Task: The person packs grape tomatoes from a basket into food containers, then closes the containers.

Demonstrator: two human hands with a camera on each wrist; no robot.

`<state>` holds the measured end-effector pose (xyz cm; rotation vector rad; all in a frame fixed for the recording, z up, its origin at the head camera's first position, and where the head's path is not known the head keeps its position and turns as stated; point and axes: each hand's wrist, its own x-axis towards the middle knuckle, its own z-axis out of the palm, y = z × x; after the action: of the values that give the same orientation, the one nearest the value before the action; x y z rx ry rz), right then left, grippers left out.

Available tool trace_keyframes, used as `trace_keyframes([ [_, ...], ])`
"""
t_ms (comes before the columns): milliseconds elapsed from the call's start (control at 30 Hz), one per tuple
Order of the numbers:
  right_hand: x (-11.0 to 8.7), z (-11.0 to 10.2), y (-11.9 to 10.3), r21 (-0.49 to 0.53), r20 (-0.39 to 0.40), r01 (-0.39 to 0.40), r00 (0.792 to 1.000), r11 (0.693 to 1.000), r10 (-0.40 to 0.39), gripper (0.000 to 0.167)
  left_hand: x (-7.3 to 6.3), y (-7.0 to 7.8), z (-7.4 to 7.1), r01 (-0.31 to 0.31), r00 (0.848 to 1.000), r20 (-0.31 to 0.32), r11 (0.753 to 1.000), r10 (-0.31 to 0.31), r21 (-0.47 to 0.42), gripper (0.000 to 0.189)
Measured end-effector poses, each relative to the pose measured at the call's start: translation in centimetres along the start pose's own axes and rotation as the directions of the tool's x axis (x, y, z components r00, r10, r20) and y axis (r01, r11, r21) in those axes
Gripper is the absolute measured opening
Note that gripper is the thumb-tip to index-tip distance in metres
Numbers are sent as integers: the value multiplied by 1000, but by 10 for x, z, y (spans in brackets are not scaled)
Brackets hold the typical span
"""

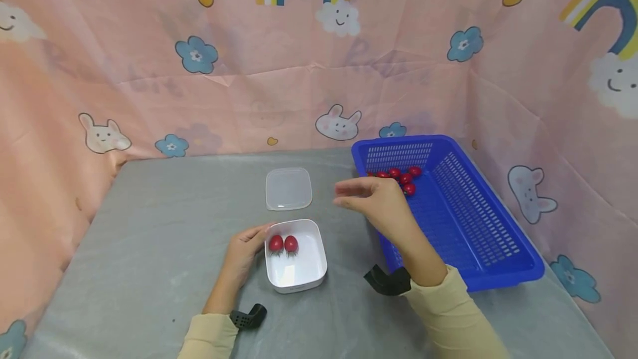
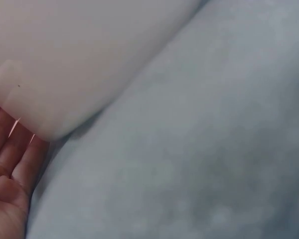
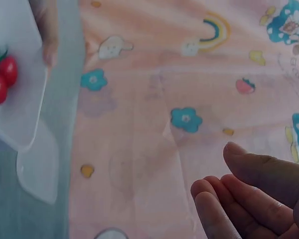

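Observation:
A white square container [image 1: 301, 266] stands on the table with two cherry tomatoes [image 1: 291, 244] inside, side by side near its far left corner. My left hand [image 1: 245, 251] holds this container at its left side; in the left wrist view part of the fingers is hidden behind its wall. My right hand [image 1: 381, 204] is in the air near the left edge of the blue basket [image 1: 498, 242], its thumb apart from the bent fingers and nothing between them. Several more cherry tomatoes [image 1: 406, 179] lie at the basket's far left, partly covered by that hand.
A clear flat lid [image 1: 288, 189] lies on the grey table cover [image 1: 164, 248], just beyond the container. Pink patterned cloth [image 1: 239, 104] hangs behind the table and along both sides. The basket stands near the right-hand cloth.

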<state>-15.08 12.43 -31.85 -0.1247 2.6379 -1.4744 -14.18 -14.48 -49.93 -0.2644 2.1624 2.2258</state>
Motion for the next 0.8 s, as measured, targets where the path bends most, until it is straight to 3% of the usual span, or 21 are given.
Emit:
trace_keyframes([
  [167, 7, -29, 19, -22, -10, -34, 999, 999, 34, 42, 0, 1, 2, -2, 1000, 8, 1000, 2, 0, 32],
  [400, 28, -67, 55, -32, 72, -108, 991, 994, 110, 50, 1, 2, 1, 15, 1000, 14, 1000, -15, -13, 32],
  [633, 49, -76, 99, -137, 203, -216, 949, 967, 241, 55, 0, 2, 0, 8, 1000, 23, 1000, -8, -29, 33],
  [800, 58, -78, 125, -167, 253, -242, 926, 956, 279, 51, -1, 2, 0, 6, 1000, 23, 1000, -5, -28, 33],
])
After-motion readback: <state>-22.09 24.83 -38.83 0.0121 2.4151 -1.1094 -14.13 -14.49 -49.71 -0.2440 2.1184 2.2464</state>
